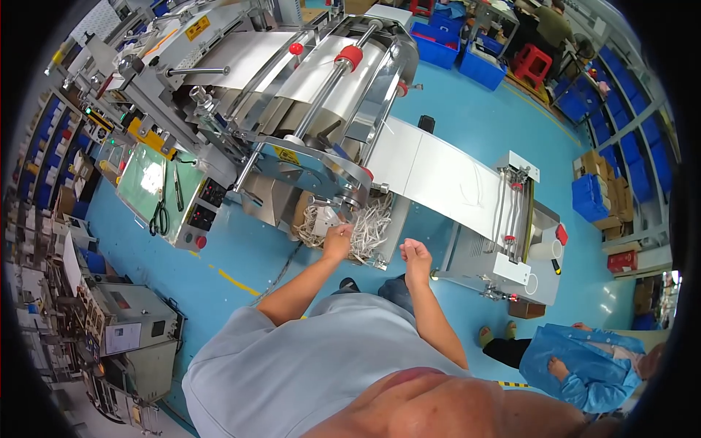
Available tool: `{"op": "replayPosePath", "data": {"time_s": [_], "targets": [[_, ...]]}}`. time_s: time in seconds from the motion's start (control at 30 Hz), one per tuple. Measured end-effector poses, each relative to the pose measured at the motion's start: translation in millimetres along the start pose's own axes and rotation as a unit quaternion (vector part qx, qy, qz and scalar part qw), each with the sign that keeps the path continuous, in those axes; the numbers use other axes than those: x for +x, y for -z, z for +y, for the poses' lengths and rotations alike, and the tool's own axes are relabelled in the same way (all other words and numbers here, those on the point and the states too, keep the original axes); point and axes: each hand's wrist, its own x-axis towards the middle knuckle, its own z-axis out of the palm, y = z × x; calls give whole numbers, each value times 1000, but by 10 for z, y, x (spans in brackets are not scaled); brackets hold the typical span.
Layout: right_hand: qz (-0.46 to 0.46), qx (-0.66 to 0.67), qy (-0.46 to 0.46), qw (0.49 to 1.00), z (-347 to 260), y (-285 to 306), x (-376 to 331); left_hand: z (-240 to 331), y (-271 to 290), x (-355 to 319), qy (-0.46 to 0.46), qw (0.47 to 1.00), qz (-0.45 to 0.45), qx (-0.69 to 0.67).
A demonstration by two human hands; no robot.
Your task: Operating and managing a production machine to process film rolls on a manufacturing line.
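My left hand (338,241) is closed, held over a heap of thin white waste strips (372,232) at the front of a large roller machine (292,157). A pale, partly see-through piece (327,219) lies by its fingertips; whether they grip it I cannot make out. To the right, my right hand (416,258) is raised with thumb and fingers pinched together, apart from the strips. Anything between those fingers is too small to name. A broad white sheet web (445,175) runs from the machine to a smaller roller stand (504,241) on the right.
Black-handled scissors (158,217) lie on a green mat (139,186) at the left, near a red button (201,241). A person in a blue jacket (577,365) is at the lower right. Blue bins (436,47) and a red stool (531,64) stand at the back.
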Motion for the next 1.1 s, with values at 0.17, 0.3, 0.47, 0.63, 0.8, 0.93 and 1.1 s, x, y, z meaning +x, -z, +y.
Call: {"op": "replayPosePath", "data": {"time_s": [0.17, 0.3, 0.47, 0.63, 0.8, 0.93, 1.1], "targets": [[-104, -27, 46, 993, 333, 27, 61, -425, 7, 323, -64, 973, 51, 216], [-190, 5, -11, 982, 253, -152, 32, -269, 101, 297, -69, 997, 43, 14], [-143, 23, -2, 989, 199, -210, -100, 248, -237, -218, 72, 972, -197, -105], [-184, 61, -96, 976, 5, -173, -182, 360, -431, -360, 35, 958, -247, -140], [-199, 197, -136, 950, 20, -161, -220, 381, -377, -237, -14, 968, -248, -43], [-209, 207, -135, 946, 58, -146, -227, 231, -400, -144, 48, 980, -178, -72], [-159, 248, -126, 947, -90, 50, -141, 409, -439, -322, -163, 974, -125, 97]]}}
